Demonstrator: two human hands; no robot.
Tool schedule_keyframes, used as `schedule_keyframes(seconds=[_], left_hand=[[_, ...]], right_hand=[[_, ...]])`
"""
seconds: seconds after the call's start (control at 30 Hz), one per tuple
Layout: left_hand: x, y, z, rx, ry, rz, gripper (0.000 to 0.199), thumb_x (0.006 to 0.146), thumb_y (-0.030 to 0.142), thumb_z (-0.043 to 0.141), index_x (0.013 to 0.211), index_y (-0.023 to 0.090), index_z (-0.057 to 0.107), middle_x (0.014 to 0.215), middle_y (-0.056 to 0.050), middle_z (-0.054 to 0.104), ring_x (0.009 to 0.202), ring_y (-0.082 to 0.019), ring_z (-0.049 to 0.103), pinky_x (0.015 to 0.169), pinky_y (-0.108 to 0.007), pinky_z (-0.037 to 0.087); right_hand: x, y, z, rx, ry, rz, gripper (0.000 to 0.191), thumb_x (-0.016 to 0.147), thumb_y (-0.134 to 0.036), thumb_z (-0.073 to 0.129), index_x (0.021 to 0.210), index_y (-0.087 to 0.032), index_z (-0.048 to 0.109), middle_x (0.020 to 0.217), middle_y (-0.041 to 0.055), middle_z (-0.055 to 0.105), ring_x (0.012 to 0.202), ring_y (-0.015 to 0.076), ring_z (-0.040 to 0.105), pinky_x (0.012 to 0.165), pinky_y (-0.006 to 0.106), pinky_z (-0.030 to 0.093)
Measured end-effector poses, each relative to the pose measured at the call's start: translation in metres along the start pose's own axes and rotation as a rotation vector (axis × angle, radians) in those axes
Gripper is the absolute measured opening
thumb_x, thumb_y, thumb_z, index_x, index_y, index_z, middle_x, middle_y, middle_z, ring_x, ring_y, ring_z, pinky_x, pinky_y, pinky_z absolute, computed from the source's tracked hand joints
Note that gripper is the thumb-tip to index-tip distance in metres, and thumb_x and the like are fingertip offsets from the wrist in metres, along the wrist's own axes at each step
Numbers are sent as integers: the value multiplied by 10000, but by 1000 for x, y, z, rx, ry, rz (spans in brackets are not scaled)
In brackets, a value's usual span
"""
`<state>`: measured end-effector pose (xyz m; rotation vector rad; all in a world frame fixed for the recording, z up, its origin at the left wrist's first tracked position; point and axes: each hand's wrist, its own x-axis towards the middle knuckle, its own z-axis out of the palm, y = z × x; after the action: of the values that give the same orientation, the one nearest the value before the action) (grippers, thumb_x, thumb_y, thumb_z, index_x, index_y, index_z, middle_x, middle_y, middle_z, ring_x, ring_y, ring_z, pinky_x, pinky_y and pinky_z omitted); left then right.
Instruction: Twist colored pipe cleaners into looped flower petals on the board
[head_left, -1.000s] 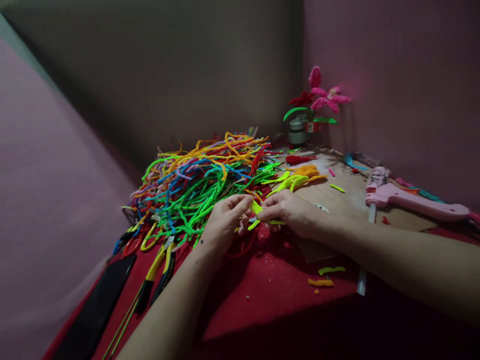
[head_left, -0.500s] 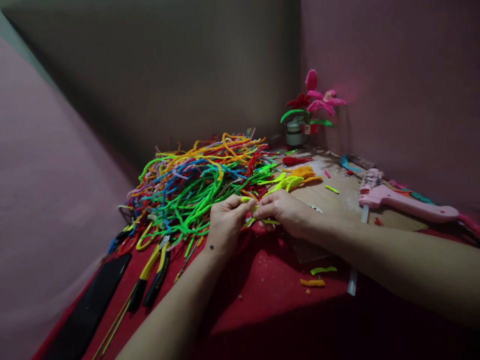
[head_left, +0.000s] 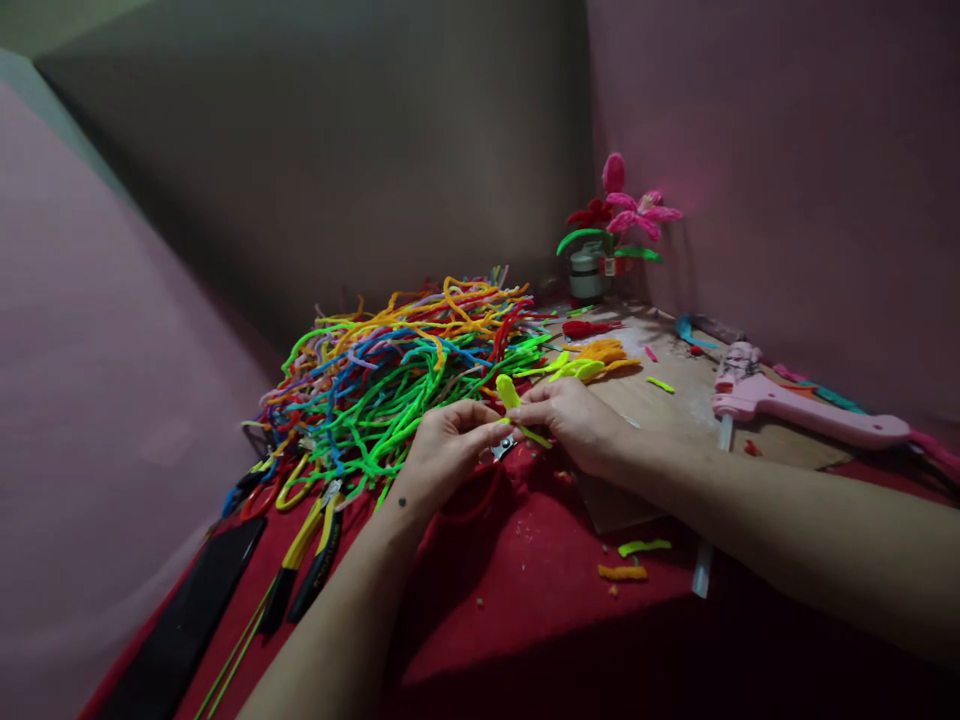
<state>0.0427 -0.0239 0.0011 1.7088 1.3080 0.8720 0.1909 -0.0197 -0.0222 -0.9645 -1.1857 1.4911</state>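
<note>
Between my two hands is a yellow pipe-cleaner piece (head_left: 508, 391), its rounded, looped end pointing up and a thin tail slanting down to the right. My left hand (head_left: 459, 440) pinches it from the left with thumb and forefinger. From the right, my right hand (head_left: 564, 420) grips it at the base of the loop. Just beneath the fingertips lies a small metal part, perhaps scissors (head_left: 503, 447). Behind my hands spreads a big heap of coloured pipe cleaners (head_left: 405, 370). Finished-looking yellow loops (head_left: 577, 369) rest beside orange ones (head_left: 606, 350).
A pink glue gun (head_left: 810, 408) with a clear glue stick lies at right. Yellow-black pliers (head_left: 315, 550) and a black flat object (head_left: 187, 620) are at left. Pipe-cleaner flowers (head_left: 641, 213) stand at the back. Yellow and orange scraps (head_left: 622, 573) lie on the red cloth (head_left: 525, 620).
The yellow piece's looped end now stands up above my fingers, where it was mostly covered before. My hands have shifted slightly, and the view has tilted a little.
</note>
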Motion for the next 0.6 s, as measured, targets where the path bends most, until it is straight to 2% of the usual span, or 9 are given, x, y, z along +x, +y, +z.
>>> schedule_keyframes(seconds=[0.07,0.2,0.27,0.33,0.43,0.5,0.6], left_hand=[[-3,-2,3,101,47,83,180,681,309,637,638,136,614,511,16,536,445,-75,438,436,-187,332],[-10,-7,13,376,225,406,146,720,274,595,625,170,632,628,-26,615,592,-117,532,577,-221,393],[-12,-7,15,405,286,482,134,716,265,598,618,180,633,646,-31,622,625,-124,545,608,-226,399],[-10,-5,13,258,313,385,138,714,282,602,626,178,622,588,-12,594,547,-107,518,535,-213,391],[-5,-4,8,-156,262,93,174,707,335,619,671,170,578,510,35,528,403,-65,418,394,-184,322],[-2,-5,7,-392,151,-40,194,688,337,648,737,166,570,553,42,538,388,-43,397,369,-167,304],[0,-7,14,-602,-59,-140,235,681,313,670,819,144,582,564,43,509,395,-25,383,357,-148,290]], right_hand=[[1,1,-1,-32,36,-10,178,606,-163,591,448,-143,512,391,-28,448,375,63,353,420,248,234],[1,1,-1,-24,75,10,184,602,-166,597,449,-150,496,415,-21,472,398,70,377,440,249,247],[1,0,-1,8,73,10,207,587,-169,621,441,-153,475,415,-29,460,404,64,366,446,246,245],[2,-1,-1,52,52,-20,225,577,-195,653,452,-152,471,421,-40,443,414,57,350,450,242,239],[4,0,-2,163,53,-41,213,561,-238,698,526,-151,507,455,-51,447,424,54,337,443,236,232],[5,0,-1,256,68,-30,220,535,-241,727,586,-148,534,511,-40,496,451,59,380,450,232,258],[5,1,1,364,24,-38,252,508,-234,751,604,-143,536,565,-28,534,501,68,453,487,225,318]])
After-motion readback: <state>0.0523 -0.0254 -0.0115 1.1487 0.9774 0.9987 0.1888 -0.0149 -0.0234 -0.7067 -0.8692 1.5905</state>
